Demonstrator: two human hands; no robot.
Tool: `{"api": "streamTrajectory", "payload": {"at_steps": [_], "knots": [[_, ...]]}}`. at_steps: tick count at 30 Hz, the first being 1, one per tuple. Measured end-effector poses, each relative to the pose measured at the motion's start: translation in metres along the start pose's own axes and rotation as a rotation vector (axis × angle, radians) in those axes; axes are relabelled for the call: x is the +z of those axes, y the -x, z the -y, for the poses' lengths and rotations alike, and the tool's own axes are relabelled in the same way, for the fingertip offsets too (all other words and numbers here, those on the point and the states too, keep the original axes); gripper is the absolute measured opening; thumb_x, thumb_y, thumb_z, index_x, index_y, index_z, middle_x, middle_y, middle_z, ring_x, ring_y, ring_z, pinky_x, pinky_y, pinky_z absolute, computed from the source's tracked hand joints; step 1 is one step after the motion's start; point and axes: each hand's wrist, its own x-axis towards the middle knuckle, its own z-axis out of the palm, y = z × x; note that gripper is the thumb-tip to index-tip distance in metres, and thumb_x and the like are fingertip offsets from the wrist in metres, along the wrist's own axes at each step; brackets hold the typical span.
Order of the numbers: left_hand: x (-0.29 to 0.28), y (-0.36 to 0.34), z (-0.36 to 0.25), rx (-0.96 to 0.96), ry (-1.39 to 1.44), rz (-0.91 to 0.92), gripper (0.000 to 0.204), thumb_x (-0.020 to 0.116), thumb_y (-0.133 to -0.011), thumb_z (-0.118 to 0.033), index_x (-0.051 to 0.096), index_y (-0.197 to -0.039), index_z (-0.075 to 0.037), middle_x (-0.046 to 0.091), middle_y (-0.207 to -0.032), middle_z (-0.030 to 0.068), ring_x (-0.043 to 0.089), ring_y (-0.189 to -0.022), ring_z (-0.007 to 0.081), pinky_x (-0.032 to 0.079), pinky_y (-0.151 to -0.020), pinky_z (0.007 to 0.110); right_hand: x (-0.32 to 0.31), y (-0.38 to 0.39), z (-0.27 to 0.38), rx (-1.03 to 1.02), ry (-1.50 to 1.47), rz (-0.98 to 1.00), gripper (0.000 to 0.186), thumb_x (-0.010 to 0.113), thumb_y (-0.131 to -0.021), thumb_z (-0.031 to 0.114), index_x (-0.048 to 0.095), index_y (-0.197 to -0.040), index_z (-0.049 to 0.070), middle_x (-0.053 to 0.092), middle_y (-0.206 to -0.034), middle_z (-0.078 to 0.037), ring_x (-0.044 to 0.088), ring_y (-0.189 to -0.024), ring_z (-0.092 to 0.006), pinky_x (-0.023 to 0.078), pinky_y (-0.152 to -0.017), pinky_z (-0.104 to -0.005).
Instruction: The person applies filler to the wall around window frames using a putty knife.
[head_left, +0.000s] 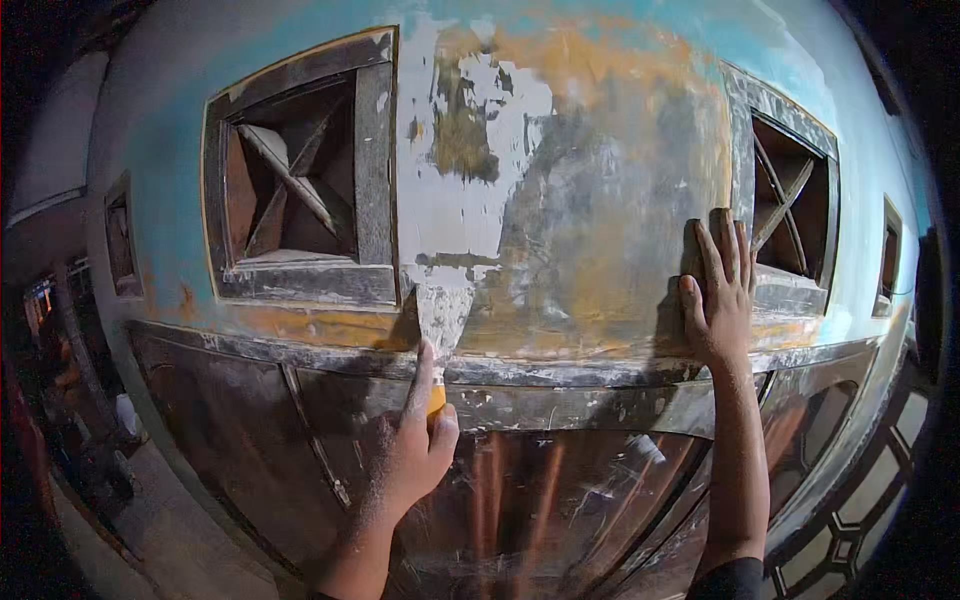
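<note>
My left hand [412, 448] is closed round the yellow handle of a putty knife [442, 322], with the index finger stretched along it toward the blade. The broad blade is smeared with white and points up. Its edge lies at the wall [610, 180], just under a patch of white filler [450, 220]. My right hand [722, 300] rests flat against the wall with its fingers spread, beside the right window frame, and holds nothing.
Weathered wooden frames with crossed slats surround a left opening [292, 185] and a right opening [787, 200]. A scuffed ledge [560, 372] runs below them, above dark wooden panels [540, 500]. Patterned tiles [860, 500] show at lower right.
</note>
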Motion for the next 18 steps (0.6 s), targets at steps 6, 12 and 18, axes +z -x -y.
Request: {"api": "streamTrajectory", "payload": {"at_steps": [6, 12, 18], "knots": [[0.024, 0.014, 0.04, 0.137, 0.199, -0.132, 0.074, 0.048, -0.099, -0.002, 0.02, -0.166, -0.014, 0.057, -0.101, 0.0051, 0.045, -0.076, 0.0101, 0.046, -0.071, 0.026, -0.005, -0.002, 0.009, -0.002, -0.002, -0.014, 0.06, 0.051, -0.1, 0.04, 0.044, -0.157, 0.022, 0.029, -0.168, -0.013, 0.022, -0.155, -0.0391, 0.013, -0.127, -0.0533], [0.016, 0.007, 0.028, 0.186, 0.063, -0.154, 0.073, 0.051, -0.097, -0.002, 0.024, -0.164, -0.01, 0.057, -0.092, 0.0033, 0.047, -0.074, 0.01, 0.045, -0.07, 0.025, -0.004, 0.001, 0.002, 0.001, -0.025, -0.011, 0.062, 0.054, -0.098, 0.037, 0.044, -0.157, 0.023, 0.028, -0.168, -0.014, 0.021, -0.155, -0.0386, 0.012, -0.126, -0.0545], [0.008, 0.007, 0.017, 0.035, -0.154, -0.112, 0.075, 0.057, -0.093, -0.005, 0.03, -0.162, -0.01, 0.068, -0.108, 0.0137, 0.058, -0.081, 0.0156, 0.05, -0.076, 0.029, -0.004, 0.002, 0.004, 0.014, -0.017, -0.001, 0.062, 0.053, -0.098, 0.039, 0.042, -0.158, 0.023, 0.028, -0.168, -0.013, 0.021, -0.155, -0.0391, 0.012, -0.126, -0.0558]]}}
